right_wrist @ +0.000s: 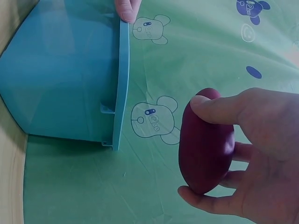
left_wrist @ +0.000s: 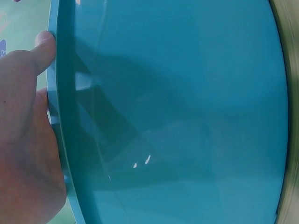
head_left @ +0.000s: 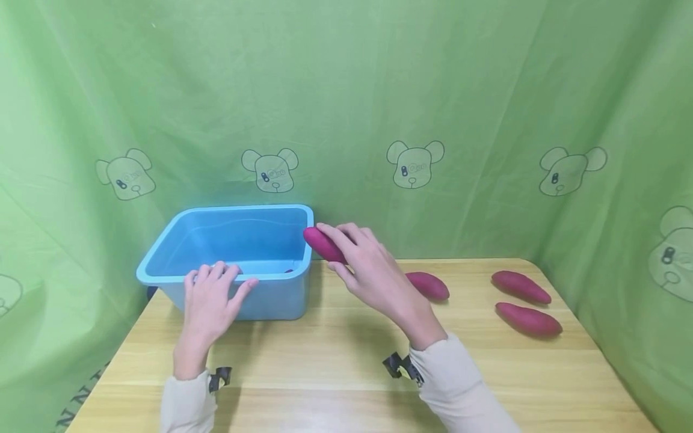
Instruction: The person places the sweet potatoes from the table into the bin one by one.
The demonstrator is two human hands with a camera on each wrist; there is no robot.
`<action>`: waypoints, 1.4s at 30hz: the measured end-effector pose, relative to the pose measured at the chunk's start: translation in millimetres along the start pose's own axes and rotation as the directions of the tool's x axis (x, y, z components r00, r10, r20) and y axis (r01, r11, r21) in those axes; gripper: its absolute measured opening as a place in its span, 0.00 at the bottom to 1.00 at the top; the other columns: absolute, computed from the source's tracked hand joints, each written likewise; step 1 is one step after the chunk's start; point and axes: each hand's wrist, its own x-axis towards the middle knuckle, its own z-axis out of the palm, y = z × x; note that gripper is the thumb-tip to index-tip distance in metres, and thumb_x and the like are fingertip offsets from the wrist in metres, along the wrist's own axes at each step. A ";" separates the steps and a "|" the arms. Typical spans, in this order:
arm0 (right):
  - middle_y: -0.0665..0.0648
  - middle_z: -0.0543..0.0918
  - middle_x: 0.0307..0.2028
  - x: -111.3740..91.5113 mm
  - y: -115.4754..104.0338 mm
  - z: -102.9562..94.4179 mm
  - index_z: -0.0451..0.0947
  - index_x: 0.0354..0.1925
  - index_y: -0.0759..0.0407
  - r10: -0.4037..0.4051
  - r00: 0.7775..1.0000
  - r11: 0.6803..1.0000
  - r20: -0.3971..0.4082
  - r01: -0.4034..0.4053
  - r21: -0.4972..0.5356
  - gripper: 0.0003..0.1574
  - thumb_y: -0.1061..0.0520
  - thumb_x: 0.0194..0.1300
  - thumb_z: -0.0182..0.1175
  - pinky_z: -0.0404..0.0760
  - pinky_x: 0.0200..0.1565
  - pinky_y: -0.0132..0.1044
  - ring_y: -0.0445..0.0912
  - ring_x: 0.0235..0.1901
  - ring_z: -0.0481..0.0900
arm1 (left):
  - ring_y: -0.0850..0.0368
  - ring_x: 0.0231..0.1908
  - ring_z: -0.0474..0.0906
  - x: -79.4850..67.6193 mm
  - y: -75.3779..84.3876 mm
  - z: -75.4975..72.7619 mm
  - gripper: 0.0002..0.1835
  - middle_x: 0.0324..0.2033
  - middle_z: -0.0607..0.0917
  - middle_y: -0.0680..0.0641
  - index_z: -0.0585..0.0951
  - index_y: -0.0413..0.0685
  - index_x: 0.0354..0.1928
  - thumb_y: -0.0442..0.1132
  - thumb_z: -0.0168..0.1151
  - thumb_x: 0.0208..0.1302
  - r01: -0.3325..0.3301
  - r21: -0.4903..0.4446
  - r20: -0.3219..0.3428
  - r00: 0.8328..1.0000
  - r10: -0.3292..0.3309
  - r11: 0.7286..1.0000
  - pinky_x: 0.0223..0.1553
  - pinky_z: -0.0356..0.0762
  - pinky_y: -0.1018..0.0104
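Observation:
My right hand (head_left: 373, 273) holds a purple-skinned sweet potato (head_left: 323, 244) beside the right rim of a blue plastic bin (head_left: 281, 300). In the right wrist view, the thumb presses one side of the sweet potato (right_wrist: 205, 144) and the fingers lie along the other. My left hand (head_left: 210, 304) rests on the bin's near rim, its fingers lying over the edge and its thumb spread along it. Inside the bin, a sliver of something dark red (head_left: 289, 270) shows above the near rim; the rest is hidden.
Partly behind my right forearm lies another sweet potato (head_left: 430, 286). Two more, an upper sweet potato (head_left: 521, 287) and a lower sweet potato (head_left: 529, 320), lie at the right of the wooden table (head_left: 314, 373). A green curtain (head_left: 346, 108) with bear heads hangs behind and at both sides.

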 end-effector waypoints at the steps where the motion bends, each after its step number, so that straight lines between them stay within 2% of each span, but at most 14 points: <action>1: 0.53 0.76 0.61 1.4 -0.5 0.5 0.63 0.77 0.42 -0.002 1.000 1.000 0.003 0.002 -0.003 0.43 0.55 0.69 0.68 0.78 0.54 0.52 0.51 0.56 0.73 | 0.38 0.50 0.72 0.1 0.3 0.1 0.25 0.46 0.83 0.40 0.81 0.47 0.43 0.63 0.56 0.73 0.001 0.000 0.001 1.000 -0.001 1.000 0.58 0.57 0.35; 18: 0.55 0.75 0.62 22.8 -7.6 13.6 0.64 0.75 0.45 -0.001 1.000 1.000 0.029 0.000 0.021 0.41 0.56 0.70 0.68 0.78 0.52 0.51 0.51 0.55 0.73 | 0.39 0.50 0.72 -0.1 -0.1 1.1 0.25 0.46 0.83 0.41 0.82 0.47 0.45 0.63 0.57 0.72 0.001 -0.001 -0.005 1.000 -0.001 1.000 0.58 0.57 0.36; 30: 0.55 0.77 0.58 36.6 -12.4 24.0 0.65 0.73 0.46 -0.034 0.998 0.999 0.043 0.033 0.025 0.40 0.56 0.69 0.69 0.81 0.49 0.48 0.51 0.53 0.74 | 0.39 0.49 0.72 -0.4 -0.1 1.3 0.25 0.45 0.82 0.41 0.81 0.47 0.44 0.63 0.57 0.72 -0.001 -0.001 -0.012 1.000 0.001 1.000 0.58 0.58 0.36; 42: 0.53 0.76 0.60 47.6 -14.6 34.2 0.67 0.73 0.47 -0.064 0.997 0.997 0.042 0.062 0.037 0.39 0.52 0.68 0.70 0.81 0.48 0.46 0.50 0.52 0.75 | 0.39 0.49 0.71 -0.8 1.5 1.3 0.25 0.46 0.82 0.41 0.82 0.47 0.45 0.63 0.57 0.73 0.003 0.012 -0.003 1.000 -0.003 1.000 0.58 0.58 0.36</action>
